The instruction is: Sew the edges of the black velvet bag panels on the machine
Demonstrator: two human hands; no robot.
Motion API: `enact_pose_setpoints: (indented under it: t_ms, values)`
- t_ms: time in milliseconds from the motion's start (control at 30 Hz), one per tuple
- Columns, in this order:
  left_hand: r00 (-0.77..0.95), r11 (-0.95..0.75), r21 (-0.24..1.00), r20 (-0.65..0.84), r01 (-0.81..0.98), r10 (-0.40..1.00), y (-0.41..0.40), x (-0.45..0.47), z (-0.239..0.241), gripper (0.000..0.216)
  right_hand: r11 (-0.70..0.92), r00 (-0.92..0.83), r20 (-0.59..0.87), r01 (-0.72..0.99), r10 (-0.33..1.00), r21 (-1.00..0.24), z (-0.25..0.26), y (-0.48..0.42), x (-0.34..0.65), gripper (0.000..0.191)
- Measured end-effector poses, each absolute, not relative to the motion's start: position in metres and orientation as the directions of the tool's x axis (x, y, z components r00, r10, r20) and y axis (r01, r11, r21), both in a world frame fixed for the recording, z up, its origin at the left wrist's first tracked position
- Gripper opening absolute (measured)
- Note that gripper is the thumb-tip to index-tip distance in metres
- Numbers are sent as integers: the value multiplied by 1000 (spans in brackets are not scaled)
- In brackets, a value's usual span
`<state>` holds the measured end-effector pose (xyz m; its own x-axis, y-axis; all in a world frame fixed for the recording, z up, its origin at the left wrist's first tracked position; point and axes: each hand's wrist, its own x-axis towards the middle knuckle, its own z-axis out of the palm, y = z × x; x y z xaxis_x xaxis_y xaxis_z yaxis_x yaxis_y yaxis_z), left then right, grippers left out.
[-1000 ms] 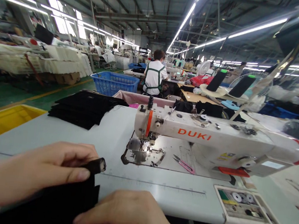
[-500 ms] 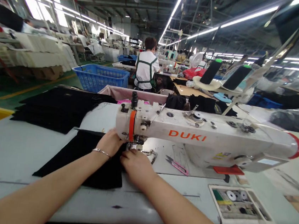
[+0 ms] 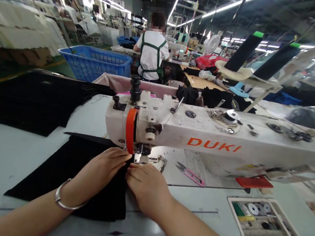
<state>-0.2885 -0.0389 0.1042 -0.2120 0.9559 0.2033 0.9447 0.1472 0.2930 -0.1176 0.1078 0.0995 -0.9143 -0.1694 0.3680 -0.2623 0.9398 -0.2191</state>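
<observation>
A piece of black fabric [image 3: 70, 172] lies on the table of a white sewing machine [image 3: 173, 127], its right edge by the presser foot [image 3: 139, 159]. My left hand [image 3: 102, 170], with a silver bangle on its wrist, rests on the fabric. Its fingers are stretched out and point at the presser foot. Just in front of the foot, my right hand [image 3: 148, 186] has its fingers curled against the fabric's right edge; the fingertips are partly hidden. Pink-handled thread snips [image 3: 191, 174] lie on the machine bed to the right of that hand.
Stacked black fabric [image 3: 35, 97] lies at the left back. A tray of bobbins [image 3: 265, 221] is set in the table at the right. Thread cones [image 3: 244, 52] stand behind the machine. A blue basket [image 3: 95, 64] and a co-worker [image 3: 153, 53] are beyond.
The view has moved closer to the machine and tilted down. My left hand has gone from bent beside the needle area to flatter on the fabric. My right hand stays by the presser foot.
</observation>
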Motion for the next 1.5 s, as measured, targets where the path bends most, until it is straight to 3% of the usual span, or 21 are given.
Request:
enact_pose_setpoints:
  t_ms: [267,500,867,1100,1167,1267,1300,1367,1433,1500]
  values:
    - [-92,46,158,295,986,951,-41,-287,100,44,942,-881,440,-279,-174,-187,99,107,-117,18]
    - [-98,72,90,327,993,940,-39,-275,102,41,931,-853,489,-309,-181,-196,99,106,-115,20]
    - [-162,116,166,300,979,940,-35,-275,112,36,935,-873,460,-283,-160,-212,100,107,-115,21]
    - [-166,110,237,233,965,958,-44,-279,116,37,916,-901,412,-272,-135,-294,101,103,-114,23]
    - [-164,113,259,185,959,969,-60,-274,119,49,911,-927,355,-247,-123,-329,112,108,-103,29]
    - [-135,100,268,116,958,984,-92,-258,120,106,921,-970,237,-144,-58,-361,131,124,-79,51]
    - [-119,87,250,117,964,986,-102,-251,119,106,931,-978,207,-100,-27,-351,136,130,-71,57]
    - [-82,52,201,146,978,986,-117,-241,115,85,951,-983,180,-33,24,-308,141,141,-63,63]
    - [-59,29,161,187,987,981,-125,-234,111,71,965,-979,188,28,79,-260,139,148,-68,52]
    - [-58,29,141,203,990,977,-127,-230,107,70,968,-964,217,105,155,-227,134,151,-85,25]
